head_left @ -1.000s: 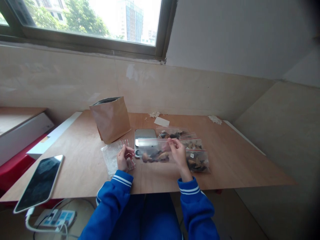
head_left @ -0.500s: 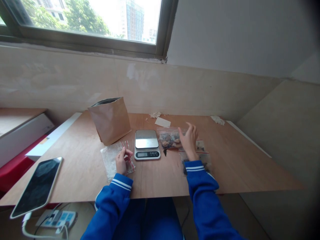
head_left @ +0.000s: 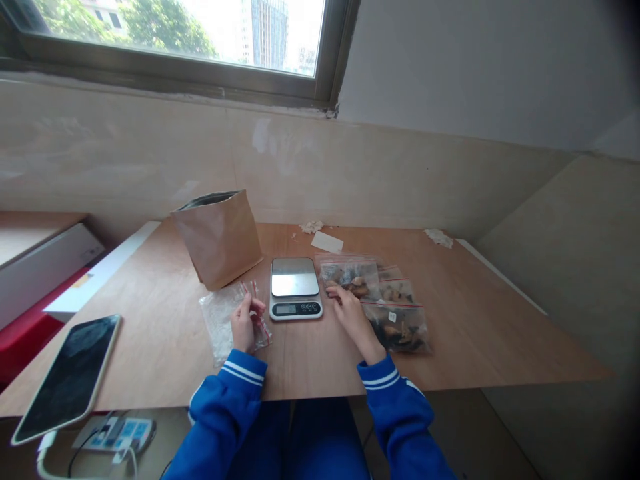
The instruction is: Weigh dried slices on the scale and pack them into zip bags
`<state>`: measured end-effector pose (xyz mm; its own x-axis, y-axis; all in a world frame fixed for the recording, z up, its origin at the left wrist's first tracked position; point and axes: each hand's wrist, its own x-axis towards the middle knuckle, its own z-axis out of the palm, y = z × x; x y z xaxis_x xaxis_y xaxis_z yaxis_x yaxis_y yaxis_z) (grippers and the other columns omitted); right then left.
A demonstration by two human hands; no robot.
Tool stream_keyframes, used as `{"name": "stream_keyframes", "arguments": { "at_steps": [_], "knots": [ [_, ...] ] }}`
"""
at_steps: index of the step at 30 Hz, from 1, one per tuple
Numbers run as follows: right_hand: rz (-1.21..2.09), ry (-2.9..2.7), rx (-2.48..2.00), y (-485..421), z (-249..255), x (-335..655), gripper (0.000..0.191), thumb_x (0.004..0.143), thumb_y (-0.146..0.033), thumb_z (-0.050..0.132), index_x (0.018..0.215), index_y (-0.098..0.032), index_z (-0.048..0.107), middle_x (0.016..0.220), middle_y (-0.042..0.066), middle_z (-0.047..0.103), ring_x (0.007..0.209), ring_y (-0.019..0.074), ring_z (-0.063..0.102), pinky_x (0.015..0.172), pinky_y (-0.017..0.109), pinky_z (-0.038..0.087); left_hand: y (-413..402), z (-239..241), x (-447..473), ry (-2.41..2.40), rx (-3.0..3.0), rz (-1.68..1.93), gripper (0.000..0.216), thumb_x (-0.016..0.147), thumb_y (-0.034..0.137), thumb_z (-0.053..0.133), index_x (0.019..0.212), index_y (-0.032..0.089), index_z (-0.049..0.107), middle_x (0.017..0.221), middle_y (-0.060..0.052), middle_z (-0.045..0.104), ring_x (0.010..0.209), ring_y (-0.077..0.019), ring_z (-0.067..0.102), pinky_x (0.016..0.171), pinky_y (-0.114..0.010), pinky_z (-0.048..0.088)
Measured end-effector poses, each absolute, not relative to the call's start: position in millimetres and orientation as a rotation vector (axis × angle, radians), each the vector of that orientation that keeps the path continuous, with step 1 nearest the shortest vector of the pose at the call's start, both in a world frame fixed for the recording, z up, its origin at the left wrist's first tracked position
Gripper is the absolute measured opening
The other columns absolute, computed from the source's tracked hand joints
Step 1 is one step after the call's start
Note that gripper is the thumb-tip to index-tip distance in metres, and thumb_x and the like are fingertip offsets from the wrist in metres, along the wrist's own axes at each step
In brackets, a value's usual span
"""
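My left hand [head_left: 243,323] rests on empty clear zip bags [head_left: 217,320], its fingers loosely bent and apart with nothing visible between them. My right hand [head_left: 354,321] reaches to the lower left edge of a zip bag of dried brown pieces [head_left: 353,277], which look like dried mushrooms. Its fingertips are drawn together over the table there, and what they hold, if anything, is hidden. Between the hands stands a kitchen scale [head_left: 295,287] with a bare steel plate. More filled zip bags [head_left: 400,327] lie right of my right hand, one with a small white label.
An open brown paper pouch [head_left: 220,240] stands behind the clear bags. A white card [head_left: 327,242] and crumpled pale scraps [head_left: 312,227] lie near the wall. At the left edge, a tablet [head_left: 70,377] overhangs the table, its cable running toward a power strip [head_left: 120,433] below.
My right hand has come down and left from above the filled bags, uncovering them. The dark loose piece beside the scale is now hidden by its fingers. My left hand stays put.
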<state>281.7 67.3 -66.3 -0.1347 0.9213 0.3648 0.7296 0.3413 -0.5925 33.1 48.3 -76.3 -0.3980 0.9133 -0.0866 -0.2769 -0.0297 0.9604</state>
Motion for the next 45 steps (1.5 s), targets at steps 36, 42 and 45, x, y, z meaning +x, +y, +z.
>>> {"name": "stream_keyframes", "arguments": {
  "at_steps": [36,42,45],
  "knots": [
    [0.46,-1.438,-1.492,19.7,-78.6,266.8,0.025,0.075,-0.017,0.037,0.063,-0.021,0.058,0.058,0.003,0.061,0.056,0.019,0.058,0.059,0.029,0.047,135.1,77.9,-41.3,2.361,1.739,1.715,0.031,0.096,0.035,0.041,0.097,0.016,0.067,0.132,-0.013,0.057,0.136,-0.0347,0.032,0.111,-0.061,0.017],
    [0.429,-1.485,-1.259,6.1,-55.2,238.5,0.025,0.081,-0.014,0.04,0.068,-0.021,0.061,0.07,0.005,0.064,0.071,0.0208,0.064,0.068,0.033,0.053,52.9,61.6,-11.4,2.063,1.639,1.977,0.045,0.09,0.044,0.053,0.13,0.023,0.052,0.113,-0.007,0.067,0.091,-0.0197,0.063,0.084,-0.034,0.049],
    [0.545,-1.671,-1.021,-10.3,-15.3,201.4,0.03,0.088,-0.013,0.04,0.097,-0.022,0.067,0.102,0.008,0.067,0.102,0.021,0.064,0.091,0.036,0.053,22.8,53.2,0.7,2.045,1.685,1.9,0.046,0.087,0.04,0.057,0.13,0.023,0.054,0.116,-0.007,0.066,0.087,-0.019,0.064,0.081,-0.033,0.05]
  ]
}}
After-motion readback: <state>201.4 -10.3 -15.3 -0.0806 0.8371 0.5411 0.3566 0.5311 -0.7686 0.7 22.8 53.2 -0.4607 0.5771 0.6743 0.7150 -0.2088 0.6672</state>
